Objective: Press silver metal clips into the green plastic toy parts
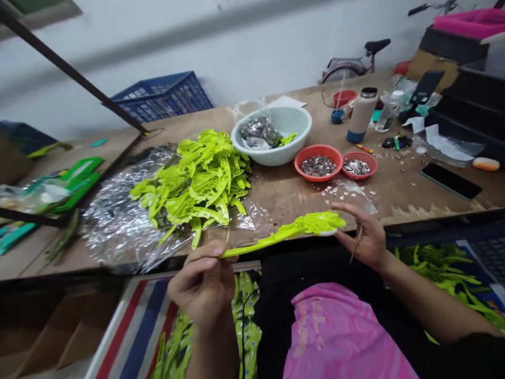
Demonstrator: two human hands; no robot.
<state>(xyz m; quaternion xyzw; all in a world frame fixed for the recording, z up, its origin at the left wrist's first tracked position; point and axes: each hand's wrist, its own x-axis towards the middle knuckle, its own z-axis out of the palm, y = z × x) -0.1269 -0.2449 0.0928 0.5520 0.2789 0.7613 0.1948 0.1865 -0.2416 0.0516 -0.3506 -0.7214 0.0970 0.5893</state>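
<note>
One lime-green piece [294, 229], tip covered by left fingers [207, 250], wheel [342, 71] half-hidden

Lettering: pale, outlined characters on the pink, swirl-patterned fabric [343, 337] at the front of the person's black garment, set in two rows that run sideways to the view; wording not legible with certainty. Label: small greenish patch on the clear plastic bottle with a white cap [389, 111], print too small to read. Legible text: none.
</note>
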